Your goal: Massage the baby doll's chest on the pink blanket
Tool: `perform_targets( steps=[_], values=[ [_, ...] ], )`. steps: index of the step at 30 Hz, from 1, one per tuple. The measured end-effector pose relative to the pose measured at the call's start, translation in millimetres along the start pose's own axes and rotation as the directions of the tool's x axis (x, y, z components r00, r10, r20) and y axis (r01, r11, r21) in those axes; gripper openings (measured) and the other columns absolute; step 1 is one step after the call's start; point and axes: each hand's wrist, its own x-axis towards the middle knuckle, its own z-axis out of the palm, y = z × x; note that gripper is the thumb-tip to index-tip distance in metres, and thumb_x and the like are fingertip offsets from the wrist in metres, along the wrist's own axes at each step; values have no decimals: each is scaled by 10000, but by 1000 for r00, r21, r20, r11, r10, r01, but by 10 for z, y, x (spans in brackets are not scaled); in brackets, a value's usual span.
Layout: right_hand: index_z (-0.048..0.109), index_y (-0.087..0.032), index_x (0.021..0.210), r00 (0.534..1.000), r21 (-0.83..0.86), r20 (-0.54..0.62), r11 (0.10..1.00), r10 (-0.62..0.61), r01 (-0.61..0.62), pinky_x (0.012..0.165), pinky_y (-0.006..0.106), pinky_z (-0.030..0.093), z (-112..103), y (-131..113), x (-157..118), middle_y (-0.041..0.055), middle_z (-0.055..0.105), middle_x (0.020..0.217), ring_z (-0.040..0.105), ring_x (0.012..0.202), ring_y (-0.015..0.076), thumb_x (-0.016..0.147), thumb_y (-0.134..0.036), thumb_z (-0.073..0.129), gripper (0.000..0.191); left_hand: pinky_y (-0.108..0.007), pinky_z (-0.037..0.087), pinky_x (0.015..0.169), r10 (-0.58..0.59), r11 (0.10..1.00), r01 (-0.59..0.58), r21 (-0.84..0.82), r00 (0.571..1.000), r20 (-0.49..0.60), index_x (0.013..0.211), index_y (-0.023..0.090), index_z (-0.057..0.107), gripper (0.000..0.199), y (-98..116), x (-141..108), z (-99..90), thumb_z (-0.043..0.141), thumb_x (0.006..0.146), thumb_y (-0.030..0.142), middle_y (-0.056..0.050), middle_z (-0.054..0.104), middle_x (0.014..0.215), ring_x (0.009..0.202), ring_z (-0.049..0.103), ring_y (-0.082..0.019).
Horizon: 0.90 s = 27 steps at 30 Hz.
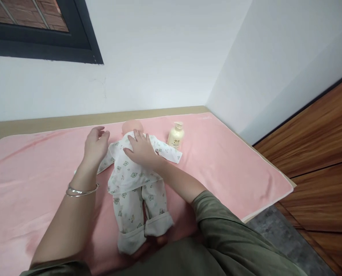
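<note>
A baby doll (132,125) in a white printed top (127,174) and matching trousers (129,211) lies on a pink mat, its head toward the wall. Flat on the upper part of the top rests my right hand (142,150), fingers spread. My left hand (96,143) is raised beside the doll's shoulder on the left, its fingers loosely bent and apart, holding nothing that I can see. Both sleeves stretch out sideways, and the left one is partly hidden behind my left wrist. The trouser legs are cuffed at the bottom.
A cream pump bottle (176,136) stands just beyond the right sleeve. The pink mat (231,172) covers a table whose wooden edge (159,113) meets a white wall. A dark window frame (81,34) is at upper left, and wooden panels (326,153) are at right.
</note>
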Motion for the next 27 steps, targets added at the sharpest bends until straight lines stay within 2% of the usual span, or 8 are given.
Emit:
perform_targets(
  steps=[2, 4, 10, 15, 17, 20, 24, 27],
  values=[
    [401, -162, 1523, 996, 15, -95, 1000, -5, 7, 1267, 547, 139, -38, -22, -5, 149, 195, 1691, 135, 1578, 301, 1002, -430, 460, 588, -418, 540, 1027, -130, 987, 129, -91, 992, -3, 1304, 248, 592, 443, 83, -42, -125, 487, 895, 383, -40, 690, 1287, 1137, 660, -239],
    [369, -186, 1544, 991, 15, -135, 1000, 9, -7, 1273, 542, 121, -55, -30, -6, 120, 139, 1708, 90, 1587, 287, 997, -419, 469, 603, -391, 519, 1061, -168, 975, 163, -150, 985, -23, 1314, 270, 600, 445, 155, -85, -224, 510, 890, 371, -13, 681, 1311, 1178, 643, -222],
    [439, -164, 1493, 996, 28, 86, 999, 24, -27, 1248, 612, 143, 71, 56, 41, 172, 241, 1674, 167, 1568, 336, 987, -467, 499, 593, -365, 515, 1058, -159, 967, 143, -209, 986, -58, 1299, 291, 616, 429, 216, -146, -342, 536, 886, 372, 11, 693, 1296, 1211, 629, -206],
    [457, -169, 1478, 998, 87, -70, 996, 3, 3, 1258, 599, 115, 49, 53, 39, 153, 148, 1701, 103, 1582, 328, 977, -406, 524, 558, -420, 513, 1064, -125, 959, 101, -263, 989, -75, 1268, 277, 625, 416, 213, -151, -392, 577, 864, 366, -26, 697, 1285, 1225, 631, -248],
    [466, -150, 1476, 998, 70, -54, 997, -39, 43, 1260, 595, 109, 82, 38, 27, 168, 212, 1683, 138, 1575, 330, 970, -378, 539, 560, -458, 503, 1073, -131, 953, 106, -286, 989, -70, 1263, 280, 619, 409, 210, -154, -408, 581, 867, 376, -33, 685, 1303, 1227, 628, -268],
    [511, -132, 1443, 996, 62, 36, 994, -87, 85, 1257, 598, 124, 127, 34, 35, 187, 343, 1629, 236, 1547, 334, 972, -378, 538, 532, -491, 466, 1102, -119, 955, 95, -282, 990, -69, 1245, 254, 615, 395, 195, -156, -419, 579, 872, 379, -59, 663, 1330, 1264, 596, -291],
    [492, -120, 1465, 997, 99, -55, 994, -47, 52, 1270, 534, 146, 95, 55, 65, 176, 313, 1645, 247, 1548, 294, 980, -353, 493, 538, -446, 439, 1118, -50, 957, 24, -290, 995, -81, 1221, 201, 610, 384, 171, -139, -406, 564, 867, 343, -99, 639, 1344, 1277, 575, -277],
    [459, -125, 1495, 996, 97, -44, 992, -81, 85, 1260, 582, 115, 120, 74, 52, 174, 305, 1650, 230, 1551, 322, 966, -342, 488, 572, -408, 450, 1094, -42, 950, 6, -312, 993, -109, 1185, 212, 608, 361, 151, -101, -368, 565, 834, 284, -103, 643, 1313, 1252, 577, -266]
  ],
)
